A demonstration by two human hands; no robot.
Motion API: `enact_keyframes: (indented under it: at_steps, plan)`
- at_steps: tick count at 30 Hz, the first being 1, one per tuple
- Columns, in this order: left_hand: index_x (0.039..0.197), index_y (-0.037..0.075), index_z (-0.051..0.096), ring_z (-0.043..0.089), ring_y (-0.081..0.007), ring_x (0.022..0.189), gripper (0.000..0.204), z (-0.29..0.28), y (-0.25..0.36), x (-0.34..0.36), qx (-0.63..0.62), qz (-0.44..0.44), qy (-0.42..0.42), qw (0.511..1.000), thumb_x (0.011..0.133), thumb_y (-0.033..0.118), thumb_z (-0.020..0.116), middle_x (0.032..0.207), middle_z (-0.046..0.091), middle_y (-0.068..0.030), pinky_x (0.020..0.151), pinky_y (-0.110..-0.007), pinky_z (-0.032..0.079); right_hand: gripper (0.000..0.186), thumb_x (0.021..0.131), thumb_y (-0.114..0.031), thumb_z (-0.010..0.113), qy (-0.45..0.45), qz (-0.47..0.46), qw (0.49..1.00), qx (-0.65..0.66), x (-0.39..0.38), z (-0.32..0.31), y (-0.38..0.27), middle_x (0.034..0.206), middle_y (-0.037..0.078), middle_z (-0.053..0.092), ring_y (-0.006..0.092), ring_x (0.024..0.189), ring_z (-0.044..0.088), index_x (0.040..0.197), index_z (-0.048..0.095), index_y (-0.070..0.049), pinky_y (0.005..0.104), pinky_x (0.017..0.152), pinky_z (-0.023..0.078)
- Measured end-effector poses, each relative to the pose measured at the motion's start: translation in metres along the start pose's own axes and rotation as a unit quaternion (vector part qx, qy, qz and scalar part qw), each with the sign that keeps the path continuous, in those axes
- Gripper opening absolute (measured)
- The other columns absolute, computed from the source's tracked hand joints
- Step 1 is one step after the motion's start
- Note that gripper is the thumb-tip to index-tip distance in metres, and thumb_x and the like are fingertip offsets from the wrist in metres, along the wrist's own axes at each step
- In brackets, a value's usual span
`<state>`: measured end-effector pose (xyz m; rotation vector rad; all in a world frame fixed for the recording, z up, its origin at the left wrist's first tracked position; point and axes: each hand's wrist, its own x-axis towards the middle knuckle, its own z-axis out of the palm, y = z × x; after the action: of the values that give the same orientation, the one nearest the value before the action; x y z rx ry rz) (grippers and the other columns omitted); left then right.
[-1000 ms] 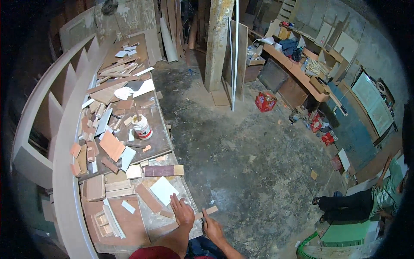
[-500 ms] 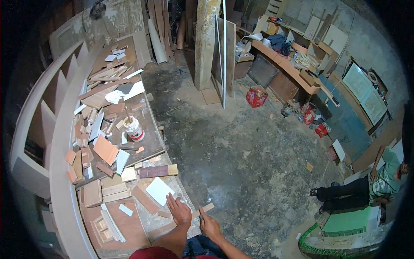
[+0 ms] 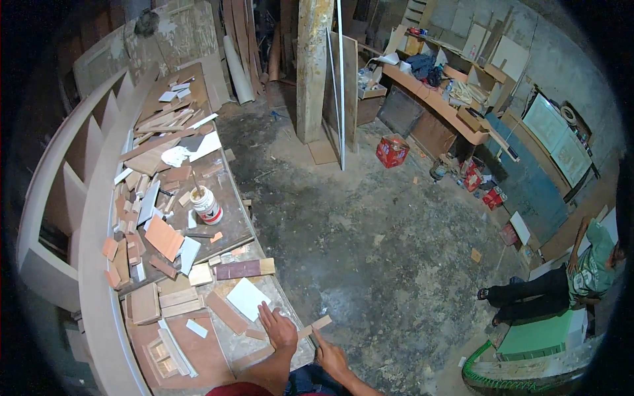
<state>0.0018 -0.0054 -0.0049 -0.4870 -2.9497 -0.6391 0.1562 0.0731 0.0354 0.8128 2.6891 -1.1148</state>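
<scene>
My left hand (image 3: pixel 279 327) is flat on the near end of the workbench, fingers stretched out, its fingertips at the edge of a white rectangular piece (image 3: pixel 247 299). Under its wrist runs a thin wooden strip (image 3: pixel 321 324), whose end sticks out past the bench edge. Just beyond that edge my right hand (image 3: pixel 331 358) is closed beside the strip, its index finger reaching up to the strip's underside. What it grips is hidden. A brown wooden slat (image 3: pixel 226 313) and a small wood offcut (image 3: pixel 255 334) lie left of my left hand.
A small framed wooden piece (image 3: pixel 170 353) sits at the near left. Farther along the bench stand an open white tub (image 3: pixel 206 206) with a stick in it and heaped offcuts. A curved wooden frame (image 3: pixel 72 178) borders the left. At right, a person (image 3: pixel 581 270) reclines near a green box (image 3: pixel 538 334).
The view has shifted slightly. My right hand has slid a little downward along the strip's side; the dark thing seen at its fingers before no longer shows. My left hand stays pressed down.
</scene>
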Motion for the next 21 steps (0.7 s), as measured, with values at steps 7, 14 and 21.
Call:
enact_keyframes:
  at_steps: [7, 14, 21]
  plan:
    - [0.117, -0.005, 0.051, 0.014, -0.0419, 0.147, 0.033, -0.005, 0.006, 0.001, -0.003, -0.001, -0.022, 1.0, 0.086, 0.005, 0.051, 0.154, 0.024, -0.0254, 0.121, -0.052, 0.014, 0.065, 0.09, -0.012, 0.052, -0.027, 0.023, 0.999, -0.011, 0.005, 0.002, 0.004, 0.089, 0.025, 0.066, 0.0433, 0.08, 0.065, 0.152, 0.032, -0.02, 0.0529, 0.072, 0.051]
    - [0.116, -0.004, 0.05, 0.016, -0.0427, 0.147, 0.031, -0.005, 0.002, 0.004, -0.022, 0.004, 0.001, 1.0, 0.085, 0.002, 0.05, 0.153, 0.026, -0.0264, 0.12, -0.054, 0.014, 0.067, 0.09, -0.011, 0.052, 0.019, -0.015, 0.999, 0.027, -0.016, 0.001, 0.006, 0.089, 0.026, 0.066, 0.0431, 0.08, 0.065, 0.153, 0.03, -0.02, 0.0534, 0.071, 0.05]
    - [0.115, -0.005, 0.052, 0.014, -0.0426, 0.147, 0.033, -0.004, 0.005, -0.002, -0.035, 0.011, -0.009, 0.999, 0.084, 0.006, 0.053, 0.154, 0.024, -0.0262, 0.121, -0.054, 0.012, 0.061, 0.094, -0.016, 0.048, 0.045, -0.044, 0.997, 0.037, 0.013, 0.016, 0.017, 0.092, 0.025, 0.067, 0.0426, 0.077, 0.066, 0.152, 0.032, -0.023, 0.0562, 0.07, 0.052]
